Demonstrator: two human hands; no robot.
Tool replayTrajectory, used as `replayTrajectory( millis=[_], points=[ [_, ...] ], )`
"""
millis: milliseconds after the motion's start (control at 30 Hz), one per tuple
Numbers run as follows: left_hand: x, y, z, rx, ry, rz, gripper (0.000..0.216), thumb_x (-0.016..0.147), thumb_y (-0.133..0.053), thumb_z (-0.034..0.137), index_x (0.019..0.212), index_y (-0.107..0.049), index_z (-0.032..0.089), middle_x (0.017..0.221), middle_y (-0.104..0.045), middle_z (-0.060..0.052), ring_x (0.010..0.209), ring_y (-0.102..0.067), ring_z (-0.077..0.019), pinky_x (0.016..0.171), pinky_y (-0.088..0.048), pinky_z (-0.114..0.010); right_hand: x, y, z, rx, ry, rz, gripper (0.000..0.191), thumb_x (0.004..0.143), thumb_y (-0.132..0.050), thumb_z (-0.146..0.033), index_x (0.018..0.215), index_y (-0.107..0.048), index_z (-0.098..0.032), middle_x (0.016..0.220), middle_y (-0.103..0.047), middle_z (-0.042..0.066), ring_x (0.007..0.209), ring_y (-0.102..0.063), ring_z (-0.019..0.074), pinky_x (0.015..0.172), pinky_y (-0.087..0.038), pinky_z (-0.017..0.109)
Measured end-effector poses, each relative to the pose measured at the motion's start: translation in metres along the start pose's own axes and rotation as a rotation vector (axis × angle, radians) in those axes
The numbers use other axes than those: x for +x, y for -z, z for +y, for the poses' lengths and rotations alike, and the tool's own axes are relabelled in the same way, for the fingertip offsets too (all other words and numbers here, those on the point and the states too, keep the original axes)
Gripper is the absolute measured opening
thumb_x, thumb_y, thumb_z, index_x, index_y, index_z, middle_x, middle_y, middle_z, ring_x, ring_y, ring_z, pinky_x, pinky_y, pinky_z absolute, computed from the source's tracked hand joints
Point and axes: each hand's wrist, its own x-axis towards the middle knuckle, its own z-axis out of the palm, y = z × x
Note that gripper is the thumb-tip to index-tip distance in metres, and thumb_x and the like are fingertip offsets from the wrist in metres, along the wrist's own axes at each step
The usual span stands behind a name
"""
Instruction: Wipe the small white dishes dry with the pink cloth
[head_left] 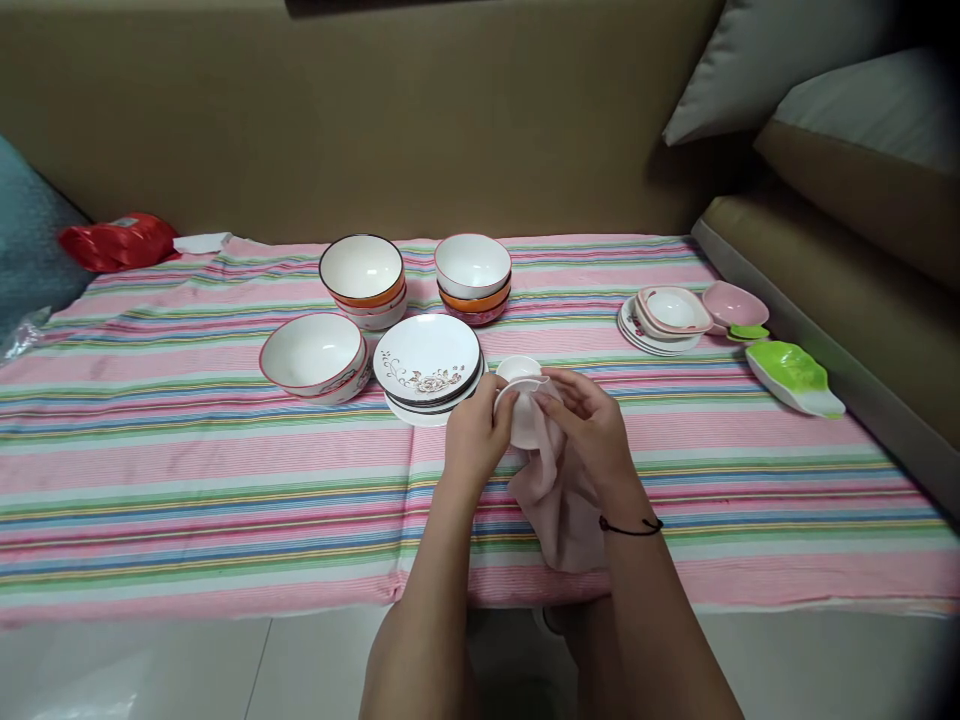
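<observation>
My left hand (478, 425) is closed on the edge of a small white bowl (523, 428), which is tilted toward me. My right hand (592, 420) pinches a pale pink cloth (566, 515) against the bowl's right side and rim. The cloth hangs down onto the striped cover. Just beyond my fingers shows another small white bowl (519, 367), partly hidden. Left of my left hand stands a stack of plates, the top one a white plate (426, 358) with a brown flower pattern.
Behind are two bowl stacks, topped by a dark-rimmed bowl (361, 268) and a red-rimmed bowl (472, 262). More bowls (313, 352) stand left. At right are small dishes (675, 310), a pink bowl (735, 305) and a green leaf-shaped dish (791, 375). A sofa back (450, 120) rises behind.
</observation>
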Motion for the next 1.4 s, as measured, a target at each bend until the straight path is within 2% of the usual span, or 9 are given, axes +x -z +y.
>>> replayTrajectory(
  millis=[267,433,533,633,800,933,1033,1233,1400],
  points=[
    [-0.002,0.0,0.001,-0.026,0.024,-0.04,0.017,0.087,-0.045,0.037,0.086,-0.047,0.021,0.063,-0.055,0.003,0.051,-0.046,-0.0112,0.051,-0.027,-0.022,-0.002,0.002,0.006,-0.282,0.035,0.065,0.022,0.072,-0.066,-0.036,0.077,-0.07,-0.016,0.07,-0.067,0.003,0.065,-0.059,0.016,0.058,-0.046,0.026],
    [-0.004,-0.003,0.007,-0.336,0.137,-0.059,0.03,0.086,-0.045,0.045,0.104,-0.042,0.021,0.051,-0.042,0.009,0.046,-0.041,-0.0094,0.047,-0.027,-0.019,-0.002,0.002,0.002,-0.487,0.081,0.198,0.031,0.077,-0.061,-0.042,0.062,-0.065,-0.015,0.053,-0.054,-0.002,0.053,-0.046,0.0108,0.05,-0.034,0.023],
    [-0.004,-0.007,0.011,-0.46,0.17,-0.119,0.034,0.086,-0.045,0.046,0.107,-0.041,0.02,0.051,-0.043,0.009,0.045,-0.044,-0.0095,0.046,-0.03,-0.019,-0.002,-0.001,0.001,-0.581,0.126,0.303,0.04,0.083,-0.052,-0.043,0.055,-0.058,-0.015,0.045,-0.041,-0.003,0.048,-0.036,0.0096,0.047,-0.027,0.024],
    [-0.005,-0.009,0.014,-0.502,0.178,-0.172,0.032,0.087,-0.043,0.045,0.106,-0.044,0.02,0.053,-0.048,0.007,0.045,-0.048,-0.01,0.046,-0.034,-0.019,0.0,-0.002,0.006,-0.57,0.129,0.299,0.035,0.085,-0.047,-0.04,0.064,-0.062,-0.016,0.049,-0.048,-0.002,0.05,-0.04,0.0117,0.05,-0.032,0.024],
    [-0.003,-0.006,0.013,-0.371,0.138,-0.071,0.034,0.09,-0.039,0.046,0.105,-0.054,0.02,0.053,-0.049,0.005,0.046,-0.048,-0.0103,0.048,-0.036,-0.02,0.002,-0.003,0.013,-0.217,-0.003,0.124,0.025,0.076,-0.059,-0.034,0.091,-0.067,-0.016,0.078,-0.068,0.004,0.07,-0.061,0.0184,0.062,-0.047,0.027],
    [-0.002,-0.004,0.008,-0.322,0.038,-0.049,0.038,0.092,-0.037,0.042,0.114,-0.059,0.021,0.091,-0.067,-0.004,0.069,-0.059,-0.0124,0.062,-0.043,-0.021,0.002,-0.003,0.013,-0.178,-0.01,0.178,0.026,0.072,-0.064,-0.035,0.087,-0.069,-0.015,0.077,-0.07,0.006,0.07,-0.063,0.0198,0.063,-0.05,0.029],
    [-0.001,-0.006,0.004,-0.268,0.005,-0.048,0.042,0.092,-0.037,0.038,0.127,-0.053,0.02,0.113,-0.064,-0.009,0.088,-0.061,-0.0169,0.075,-0.045,-0.025,0.002,-0.003,0.013,-0.224,0.04,0.198,0.027,0.075,-0.061,-0.035,0.092,-0.07,-0.016,0.081,-0.071,0.005,0.074,-0.064,0.0197,0.066,-0.05,0.03],
    [0.002,-0.005,-0.002,-0.103,0.022,-0.076,0.042,0.091,-0.04,0.033,0.13,-0.051,0.018,0.106,-0.068,-0.012,0.085,-0.064,-0.0212,0.073,-0.046,-0.028,0.0,-0.005,0.014,-0.252,0.131,0.222,0.029,0.077,-0.059,-0.028,0.102,-0.069,-0.018,0.099,-0.071,0.006,0.09,-0.065,0.0215,0.081,-0.05,0.035],
    [0.0,0.0,0.003,-0.122,0.012,-0.154,0.037,0.091,-0.04,0.031,0.122,-0.057,0.022,0.101,-0.069,-0.009,0.085,-0.063,-0.0206,0.072,-0.046,-0.028,-0.003,-0.006,0.009,-0.369,0.179,0.294,0.02,0.073,-0.064,-0.03,0.087,-0.072,-0.018,0.081,-0.072,0.004,0.072,-0.065,0.0192,0.069,-0.051,0.031]
  ],
)
